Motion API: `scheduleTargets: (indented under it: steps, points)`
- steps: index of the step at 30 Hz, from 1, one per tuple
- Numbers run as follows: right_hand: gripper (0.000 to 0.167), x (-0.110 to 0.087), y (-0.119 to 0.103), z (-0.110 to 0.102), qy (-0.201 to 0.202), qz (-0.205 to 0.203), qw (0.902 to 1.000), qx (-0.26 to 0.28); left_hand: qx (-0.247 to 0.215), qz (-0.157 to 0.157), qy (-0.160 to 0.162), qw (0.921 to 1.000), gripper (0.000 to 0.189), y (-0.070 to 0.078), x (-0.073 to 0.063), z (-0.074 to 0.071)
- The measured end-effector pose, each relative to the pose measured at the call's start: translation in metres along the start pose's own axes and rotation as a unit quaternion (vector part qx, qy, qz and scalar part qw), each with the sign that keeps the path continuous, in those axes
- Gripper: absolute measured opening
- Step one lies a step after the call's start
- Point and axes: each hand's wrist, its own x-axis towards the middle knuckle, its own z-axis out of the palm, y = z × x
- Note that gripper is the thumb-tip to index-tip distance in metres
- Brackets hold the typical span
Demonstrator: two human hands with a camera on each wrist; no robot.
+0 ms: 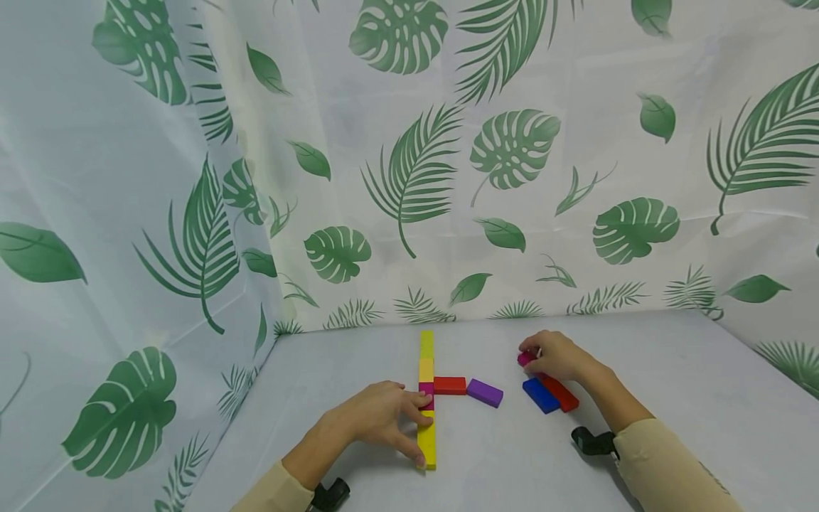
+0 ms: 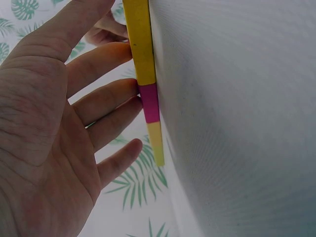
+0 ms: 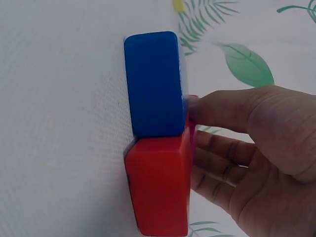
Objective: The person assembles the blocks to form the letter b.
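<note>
My left hand (image 1: 380,416) lies along a straight row of blocks, its fingers extended and their tips at the row's side and top. In the row are a near yellow block (image 1: 427,449), a magenta block (image 2: 150,102) and further yellow blocks (image 1: 426,345) at the far end. My thumb tip touches the near yellow end. Over at the right, my right hand (image 1: 561,355) pinches another magenta block (image 1: 526,358) between thumb and fingers. Just below that hand, a blue block (image 3: 154,84) and a red block (image 3: 160,187) lie side by side, partly covering the magenta one in the right wrist view.
A red block (image 1: 451,386) sticks out rightward from the row, end against it. At its right end a purple block (image 1: 485,393) lies at a slant. The white table (image 1: 486,462) meets a leaf-printed curtain (image 1: 409,270) at the back and left.
</note>
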Motion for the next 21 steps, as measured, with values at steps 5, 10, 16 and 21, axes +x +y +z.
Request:
scheduleTargets:
  steps: [5,10,16,21]
  points:
    - [0.045,0.0001,-0.0006,0.0007,0.009,0.0,0.9999,0.009,0.0,0.001,0.001,1.0,0.066,-0.0001,-0.0001,0.0]
    - [0.043,-0.0005,-0.0039,0.0007,0.015,0.001,0.9998,0.012,0.001,-0.001,0.0,1.0,0.066,-0.0001,-0.0001,0.0]
    - [0.042,-0.002,-0.0078,0.0,0.021,0.007,0.9996,0.02,0.003,-0.002,-0.003,1.0,0.066,0.0005,0.0001,-0.0008]
    - [0.042,-0.0013,-0.0098,-0.0006,0.025,0.005,0.9994,0.025,0.0,-0.006,-0.005,1.0,0.065,0.0013,0.0002,-0.0016]
